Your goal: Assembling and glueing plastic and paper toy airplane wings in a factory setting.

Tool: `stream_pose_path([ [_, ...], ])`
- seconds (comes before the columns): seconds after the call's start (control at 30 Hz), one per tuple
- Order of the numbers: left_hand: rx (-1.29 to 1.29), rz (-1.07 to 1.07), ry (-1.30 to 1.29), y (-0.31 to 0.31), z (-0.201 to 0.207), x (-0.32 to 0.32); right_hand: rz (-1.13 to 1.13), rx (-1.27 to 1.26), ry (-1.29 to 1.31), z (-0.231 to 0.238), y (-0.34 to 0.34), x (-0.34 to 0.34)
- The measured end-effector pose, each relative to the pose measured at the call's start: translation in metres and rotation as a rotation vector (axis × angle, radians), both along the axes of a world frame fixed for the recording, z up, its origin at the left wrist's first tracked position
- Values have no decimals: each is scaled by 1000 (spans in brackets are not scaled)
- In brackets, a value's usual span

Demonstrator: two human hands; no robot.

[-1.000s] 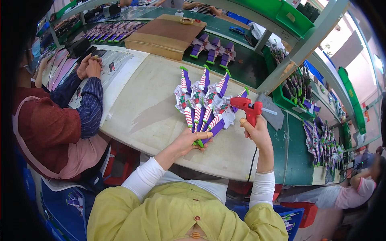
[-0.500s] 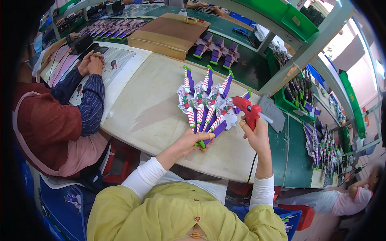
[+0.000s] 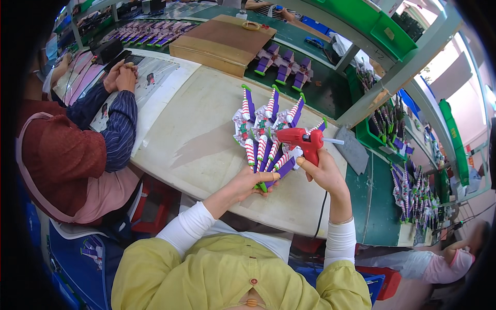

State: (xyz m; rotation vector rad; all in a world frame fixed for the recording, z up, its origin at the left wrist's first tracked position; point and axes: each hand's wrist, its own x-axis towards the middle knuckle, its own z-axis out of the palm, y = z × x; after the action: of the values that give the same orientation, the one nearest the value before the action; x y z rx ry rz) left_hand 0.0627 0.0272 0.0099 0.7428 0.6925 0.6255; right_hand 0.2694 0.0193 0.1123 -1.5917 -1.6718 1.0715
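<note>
In my right hand [image 3: 326, 174] is a red hot glue gun [image 3: 312, 146], a white glue stick [image 3: 333, 140] jutting from its back. Its nozzle points left over the toy parts, hiding some of them; contact I cannot tell. Closed round the near ends of several purple, green and red-and-white striped toy wings [image 3: 262, 151] is my left hand [image 3: 253, 183]. These wings join white toy bodies [image 3: 242, 127], lying in a row on the pale board. More striped wings [image 3: 272, 103] spread from the bodies' far side. Tan covers sit on some of my fingertips.
A cardboard box [image 3: 217, 46] stands beyond the board [image 3: 191, 119]. Three similar toy parts [image 3: 284, 67] lie behind on the green bench. A grey flat piece [image 3: 352, 150] is at right, near a metal post and green bins [image 3: 372, 135]. A co-worker's clasped hands [image 3: 121, 77] rest at left.
The glue gun in my right hand has swung level and moved left over the toy bodies. My left hand keeps its hold on the wings. The whole view has shifted slightly.
</note>
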Motion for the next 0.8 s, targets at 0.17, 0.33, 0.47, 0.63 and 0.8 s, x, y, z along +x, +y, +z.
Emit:
stream_pose_path([
  [0.17,4,6,10,0,-1,-2,-4,24,20,-12,6,5],
  [0.33,1,-4,12,0,1,-1,-58,82,65,-2,14,2],
  [0.47,3,1,22,-1,1,-1,-114,112,89,-2,29,3],
  [0.63,3,-1,25,-1,3,-2,-133,81,114,-7,37,5],
  [0.8,4,-5,32,-1,3,-2,-137,53,117,-6,37,5],
])
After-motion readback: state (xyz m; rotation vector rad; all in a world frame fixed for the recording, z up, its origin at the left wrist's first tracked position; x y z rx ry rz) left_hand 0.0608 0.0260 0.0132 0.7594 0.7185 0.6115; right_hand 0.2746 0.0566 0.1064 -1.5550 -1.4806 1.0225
